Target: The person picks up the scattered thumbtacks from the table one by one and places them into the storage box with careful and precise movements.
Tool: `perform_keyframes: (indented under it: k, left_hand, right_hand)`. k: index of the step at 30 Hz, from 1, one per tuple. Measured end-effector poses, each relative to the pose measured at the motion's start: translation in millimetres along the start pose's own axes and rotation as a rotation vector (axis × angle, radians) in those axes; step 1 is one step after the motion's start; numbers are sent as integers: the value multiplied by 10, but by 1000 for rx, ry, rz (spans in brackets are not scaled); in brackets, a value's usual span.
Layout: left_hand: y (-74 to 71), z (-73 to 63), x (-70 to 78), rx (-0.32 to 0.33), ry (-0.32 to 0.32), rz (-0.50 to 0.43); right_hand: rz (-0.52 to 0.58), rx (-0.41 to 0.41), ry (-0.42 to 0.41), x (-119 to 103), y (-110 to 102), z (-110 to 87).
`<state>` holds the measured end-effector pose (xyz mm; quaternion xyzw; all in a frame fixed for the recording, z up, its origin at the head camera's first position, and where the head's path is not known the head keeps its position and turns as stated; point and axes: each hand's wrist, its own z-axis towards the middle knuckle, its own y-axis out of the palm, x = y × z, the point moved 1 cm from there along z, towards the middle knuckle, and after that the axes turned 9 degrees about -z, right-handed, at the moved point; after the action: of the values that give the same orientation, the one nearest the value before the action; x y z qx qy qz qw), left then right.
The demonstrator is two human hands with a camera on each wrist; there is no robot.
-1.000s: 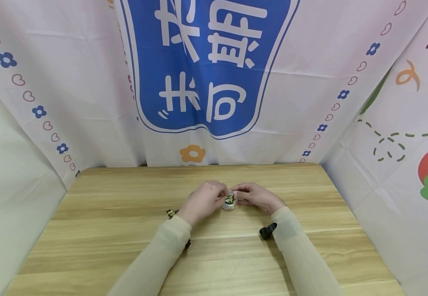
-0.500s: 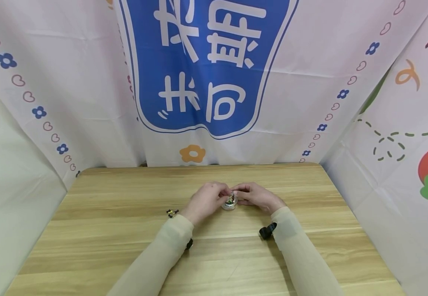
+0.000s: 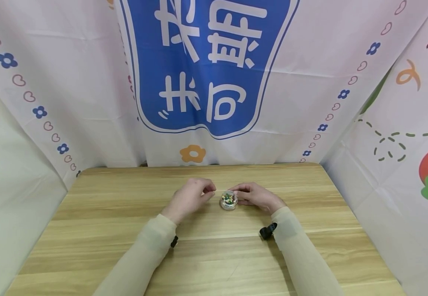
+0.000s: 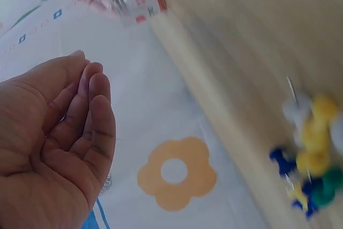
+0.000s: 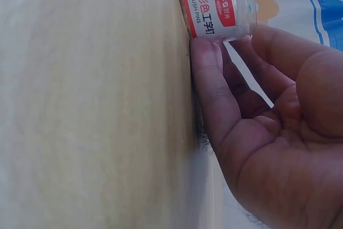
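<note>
A small clear jar of push pins (image 3: 229,200) stands upright on the wooden table, with colourful pins showing through its top. Its label reads PUSH PINS in the right wrist view. My right hand (image 3: 254,195) holds the jar's side between thumb and fingers. My left hand (image 3: 191,196) is to the left of the jar, apart from it, fingers loosely curled and thumb near the fingertips, with nothing visible between them. A loose heap of push pins (image 4: 316,159), yellow, blue, green and white, lies on the table in the left wrist view; in the head view my left arm hides it.
The wooden table (image 3: 291,263) ends at the back against a white cloth (image 3: 284,107) with a blue printed panel (image 3: 195,102). Cloth walls close in both sides. A black wrist camera (image 3: 268,231) hangs at my right sleeve.
My left hand has drawn back from the jar's mouth to the left, and its arm now covers the loose push pins. My right hand stays on the jar.
</note>
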<state>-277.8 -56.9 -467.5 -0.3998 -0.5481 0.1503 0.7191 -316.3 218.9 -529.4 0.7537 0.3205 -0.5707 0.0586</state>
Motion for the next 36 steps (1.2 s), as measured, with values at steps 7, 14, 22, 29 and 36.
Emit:
perform_keyframes:
  k: [7, 14, 22, 29, 36]
  left_hand:
    - [-126, -104, -140, 10, -18, 34]
    - [-238, -211, -293, 8, -7, 56]
    - [-356, -303, -382, 10, -20, 61]
    - [-413, -334, -438, 17, -25, 67]
    - [-450, -371, -479, -4, -42, 75]
  right_hand:
    - [2, 2, -3, 2, 2, -2]
    - [1, 6, 2, -14, 7, -8]
    - [-6, 7, -7, -18, 25, 4]
    - [-59, 8, -32, -82, 140, 37]
    - [-102, -1, -33, -156, 272, 61]
